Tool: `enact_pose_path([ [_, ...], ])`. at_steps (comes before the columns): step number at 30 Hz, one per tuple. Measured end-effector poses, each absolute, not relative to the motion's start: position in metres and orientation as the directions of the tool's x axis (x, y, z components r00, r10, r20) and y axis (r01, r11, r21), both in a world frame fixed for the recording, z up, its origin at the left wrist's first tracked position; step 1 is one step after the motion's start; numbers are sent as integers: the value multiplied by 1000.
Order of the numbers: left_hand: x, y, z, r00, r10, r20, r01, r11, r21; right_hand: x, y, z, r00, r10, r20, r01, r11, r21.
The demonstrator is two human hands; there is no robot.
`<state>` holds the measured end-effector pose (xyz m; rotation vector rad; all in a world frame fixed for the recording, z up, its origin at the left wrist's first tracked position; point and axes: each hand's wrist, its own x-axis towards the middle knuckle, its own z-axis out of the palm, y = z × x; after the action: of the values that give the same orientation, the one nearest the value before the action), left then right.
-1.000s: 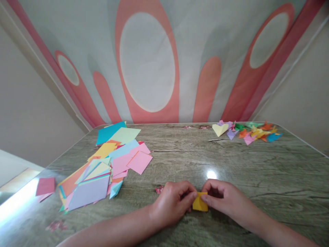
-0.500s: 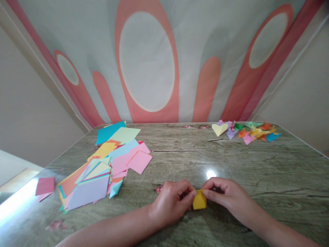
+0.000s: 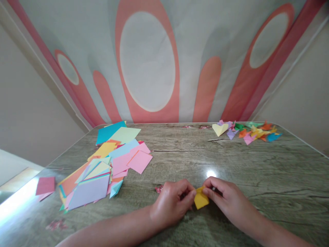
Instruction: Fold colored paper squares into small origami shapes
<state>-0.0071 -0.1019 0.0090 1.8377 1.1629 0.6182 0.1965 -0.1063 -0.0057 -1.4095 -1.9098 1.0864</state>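
the pile of coloured paper (image 3: 105, 168) lies on the wood-grain table (image 3: 185, 161), and to its right, closer to the person, a small piece of folded yellow paper (image 3: 202, 201) sits between two bare hands. the left hand (image 3: 173, 200), the nearer of the two to the pile, is curled inward, its thumb and forefinger pinching the yellow paper near the upper left corner. the right hand (image 3: 223, 193), farther right of the pile, grips the upper right part between thumb and fingertips — its other fingers are bent. the yellow paper slants a little, its lower edge free; whether that edge touches the table cannot be told. in the pile, a lilac sheet (image 3: 89, 192) lies at the near end, a teal sheet (image 3: 111, 133) at the far end and a pink sheet (image 3: 140, 162) at the right edge. a folded light-blue piece (image 3: 116, 189) rests against the pile's near right side, and a dark pink square (image 3: 45, 185) lies just to its left. well to the right of the pile, along the far edge — small folded paper shapes (image 3: 254, 132) in many colours, with a cream folded piece (image 3: 220, 129) at their pile-facing end.
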Motion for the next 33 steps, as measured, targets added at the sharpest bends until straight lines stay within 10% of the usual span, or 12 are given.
enact_pose_path([
  [23, -5, -98, 10, 372, 927, -54, 353, -87, 932, 197, -107, -23, -429, 901, 69, 660, 365, -657],
  [33, -6, -94, 8, 350, 932, -90, 271, -9, 962, 199, -107, -9, -413, 910, -18, 563, 240, -791],
])
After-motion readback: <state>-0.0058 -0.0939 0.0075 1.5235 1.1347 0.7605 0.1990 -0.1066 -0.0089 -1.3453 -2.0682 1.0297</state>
